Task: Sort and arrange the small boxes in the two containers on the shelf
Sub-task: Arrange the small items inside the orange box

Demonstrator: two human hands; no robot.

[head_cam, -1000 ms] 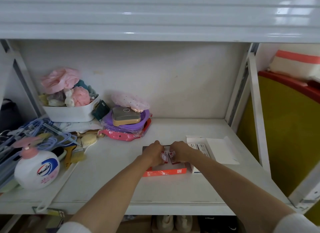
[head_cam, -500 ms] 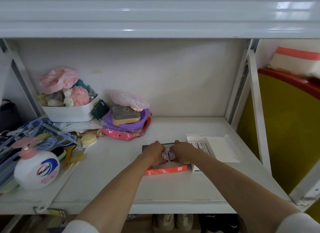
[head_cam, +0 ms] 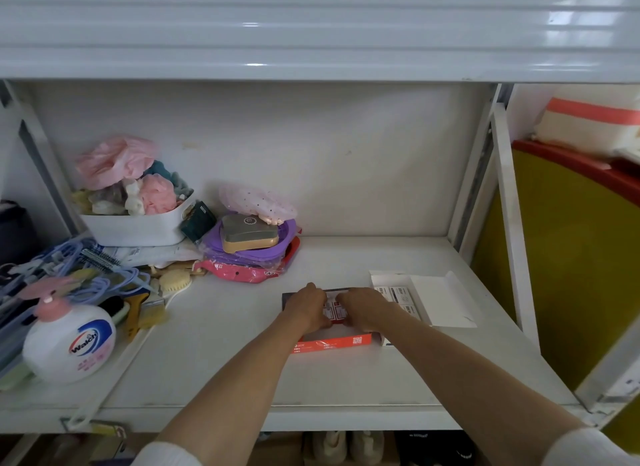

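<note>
An orange container (head_cam: 332, 342) lies on the white shelf (head_cam: 214, 361) in front of me. Inside it stand small red-and-white boxes (head_cam: 334, 309), visible between my hands. My left hand (head_cam: 306, 308) presses on them from the left and my right hand (head_cam: 363, 308) from the right, fingers curled around the boxes. Most of the container's inside is hidden by my hands. Just to the right lies an open white container (head_cam: 433, 299) with small white boxes (head_cam: 396, 294) along its left side.
A purple and red pile (head_cam: 252, 254) with a tan case lies behind on the left. A white bin (head_cam: 138, 228) of pink things, hangers (head_cam: 52, 268), brushes and a soap bottle (head_cam: 69, 341) crowd the left. A shelf post (head_cam: 512, 216) stands on the right.
Both hands have stayed on the small red-and-white boxes in the orange container, shifting slightly backward and pressing them closer together. Nothing else has moved.
</note>
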